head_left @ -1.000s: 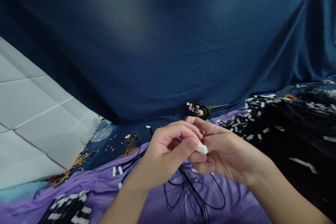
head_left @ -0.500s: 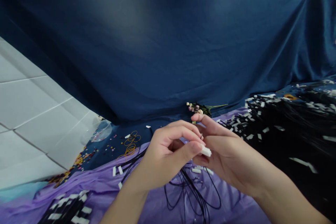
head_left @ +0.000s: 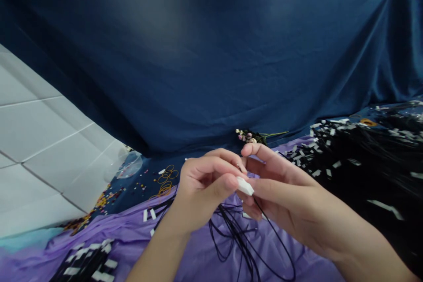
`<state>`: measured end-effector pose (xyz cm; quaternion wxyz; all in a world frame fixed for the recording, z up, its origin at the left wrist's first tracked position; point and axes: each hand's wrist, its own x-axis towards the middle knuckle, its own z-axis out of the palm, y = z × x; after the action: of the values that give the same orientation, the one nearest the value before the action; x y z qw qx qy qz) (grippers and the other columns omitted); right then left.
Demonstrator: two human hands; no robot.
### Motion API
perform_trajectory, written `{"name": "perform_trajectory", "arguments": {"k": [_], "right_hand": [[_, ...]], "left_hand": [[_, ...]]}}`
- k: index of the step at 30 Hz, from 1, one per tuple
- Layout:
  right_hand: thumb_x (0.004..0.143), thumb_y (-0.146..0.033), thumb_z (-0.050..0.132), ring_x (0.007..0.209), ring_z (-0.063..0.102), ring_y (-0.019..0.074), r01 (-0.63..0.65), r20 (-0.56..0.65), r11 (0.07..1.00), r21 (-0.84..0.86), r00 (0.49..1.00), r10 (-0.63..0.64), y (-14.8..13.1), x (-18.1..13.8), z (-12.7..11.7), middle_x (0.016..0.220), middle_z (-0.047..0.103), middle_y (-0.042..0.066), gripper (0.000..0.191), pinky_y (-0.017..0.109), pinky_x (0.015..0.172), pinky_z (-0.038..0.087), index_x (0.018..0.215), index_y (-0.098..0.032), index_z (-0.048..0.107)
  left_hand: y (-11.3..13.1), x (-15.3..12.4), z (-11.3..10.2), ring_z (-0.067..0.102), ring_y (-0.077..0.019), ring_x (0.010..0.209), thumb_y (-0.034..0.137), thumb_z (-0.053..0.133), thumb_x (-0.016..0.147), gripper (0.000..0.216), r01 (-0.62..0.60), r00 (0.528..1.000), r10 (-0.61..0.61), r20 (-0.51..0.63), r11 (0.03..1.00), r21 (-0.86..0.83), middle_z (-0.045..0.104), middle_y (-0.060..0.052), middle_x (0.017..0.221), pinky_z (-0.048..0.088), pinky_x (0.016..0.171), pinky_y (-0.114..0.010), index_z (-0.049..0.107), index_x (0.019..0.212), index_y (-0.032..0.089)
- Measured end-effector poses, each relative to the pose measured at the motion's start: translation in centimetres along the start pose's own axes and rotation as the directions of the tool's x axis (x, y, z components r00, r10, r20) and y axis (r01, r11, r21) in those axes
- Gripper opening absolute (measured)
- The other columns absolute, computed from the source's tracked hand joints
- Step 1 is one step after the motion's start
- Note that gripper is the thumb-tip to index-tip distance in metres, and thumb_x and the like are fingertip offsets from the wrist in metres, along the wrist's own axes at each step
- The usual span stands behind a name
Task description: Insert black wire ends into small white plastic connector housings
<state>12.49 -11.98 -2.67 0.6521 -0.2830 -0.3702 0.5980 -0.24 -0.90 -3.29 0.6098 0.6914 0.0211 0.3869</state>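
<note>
My left hand (head_left: 203, 185) is closed in a pinch on a small white tag (head_left: 245, 186), thumb under it and fingers curled above. My right hand (head_left: 280, 191) meets it from the right, fingers together against the tag and a thin black cord (head_left: 264, 220) that hangs down from between the hands. Several loose black cords (head_left: 238, 238) loop on the purple cloth (head_left: 125, 238) right below both hands.
A big pile of black cords with white tags (head_left: 357, 154) fills the right side. Rubber bands (head_left: 165, 180) and small beads (head_left: 99, 205) lie to the left, with a clear plastic bag (head_left: 130, 165). A small flower sprig (head_left: 251, 136) lies behind the hands. Dark blue cloth (head_left: 211, 61) hangs behind.
Both hands have shifted slightly left and the tag has come lower between the fingertips. The cord below my right hand now hangs in a longer loop.
</note>
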Motion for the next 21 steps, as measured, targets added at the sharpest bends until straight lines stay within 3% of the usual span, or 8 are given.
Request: {"name": "perform_trajectory", "arguments": {"k": [4,6,8,10,12,14,16,21], "right_hand": [[0.085,-0.02,0.074,0.067,0.055,0.0057,0.124,-0.024,0.969,-0.214,0.991,-0.132,0.2,0.2,0.0,0.094,0.057,-0.004,0.032,0.018,0.059,0.047,0.107,-0.03,0.053],[0.083,-0.018,0.075,0.069,0.058,0.0077,0.226,-0.05,0.893,-0.389,0.963,-0.265,0.5,0.4,0.0,0.089,0.059,-0.004,0.031,0.018,0.058,0.049,0.103,-0.028,0.053],[0.084,-0.017,0.072,0.07,0.062,0.0096,0.339,-0.041,0.719,-0.607,0.89,-0.454,0.9,0.5,0.0,0.084,0.062,-0.003,0.028,0.019,0.059,0.051,0.102,-0.028,0.054],[0.087,-0.016,0.069,0.069,0.065,0.0106,0.398,0.025,0.457,-0.795,0.775,-0.632,1.3,0.6,-0.2,0.083,0.065,-0.003,0.028,0.021,0.06,0.054,0.106,-0.029,0.054],[0.087,-0.014,0.068,0.068,0.067,0.0106,0.39,0.106,0.223,-0.893,0.666,-0.739,1.6,0.7,-0.5,0.085,0.068,-0.004,0.031,0.02,0.06,0.055,0.11,-0.029,0.053],[0.086,-0.011,0.067,0.068,0.068,0.0101,0.377,0.159,0.104,-0.92,0.605,-0.78,1.7,0.7,-0.7,0.085,0.07,-0.004,0.033,0.019,0.059,0.055,0.111,-0.027,0.053],[0.085,-0.009,0.066,0.068,0.069,0.0098,0.375,0.156,0.101,-0.921,0.596,-0.788,1.6,0.8,-0.8,0.084,0.071,-0.004,0.036,0.018,0.059,0.056,0.112,-0.026,0.052],[0.084,-0.013,0.069,0.065,0.07,0.0137,0.381,0.039,0.283,-0.88,0.653,-0.756,0.6,0.4,-0.9,0.079,0.071,-0.004,0.038,0.023,0.056,0.058,0.113,-0.027,0.049]], "left_hand": [[-0.1,0.1,-0.1,0.044,-0.0033,0.046,0.046,0.076,0.078,0.02,-0.013,0.994,0.017,-0.112,0.999,0.037,0.067,-0.003,0.084,0.036,0.038,-0.018,0.079,0.074,0.026],[-0.1,0.1,0.1,0.046,-0.0047,0.049,0.046,0.076,0.078,0.021,-0.019,0.988,0.03,-0.148,0.997,0.076,0.067,-0.004,0.083,0.035,0.039,-0.018,0.079,0.073,0.026],[0.0,0.2,0.2,0.046,-0.0049,0.051,0.046,0.075,0.08,0.021,-0.033,0.984,0.053,-0.169,0.993,0.116,0.066,-0.003,0.084,0.035,0.041,-0.018,0.079,0.074,0.026],[0.0,0.2,0.4,0.044,-0.0044,0.05,0.043,0.073,0.082,0.019,-0.053,0.979,0.08,-0.186,0.988,0.144,0.066,-0.003,0.085,0.036,0.043,-0.019,0.079,0.076,0.026],[0.0,0.2,0.5,0.041,-0.0034,0.049,0.039,0.073,0.084,0.016,-0.09,0.973,0.12,-0.197,0.984,0.157,0.067,-0.003,0.085,0.035,0.044,-0.019,0.079,0.077,0.025],[-0.1,0.1,0.5,0.037,-0.0021,0.047,0.034,0.071,0.086,0.014,-0.126,0.966,0.162,-0.203,0.976,0.178,0.066,-0.002,0.086,0.034,0.044,-0.019,0.078,0.079,0.024],[-0.2,0.1,0.5,0.036,-0.001,0.047,0.03,0.071,0.086,0.012,-0.162,0.955,0.211,-0.209,0.96,0.229,0.065,-0.002,0.086,0.033,0.044,-0.019,0.078,0.079,0.023],[-0.6,0.4,0.1,0.035,0.0004,0.046,0.033,0.069,0.087,0.013,-0.177,0.906,0.258,-0.335,0.951,0.252,0.061,0.0,0.087,0.026,0.042,-0.018,0.077,0.081,0.025]]}}
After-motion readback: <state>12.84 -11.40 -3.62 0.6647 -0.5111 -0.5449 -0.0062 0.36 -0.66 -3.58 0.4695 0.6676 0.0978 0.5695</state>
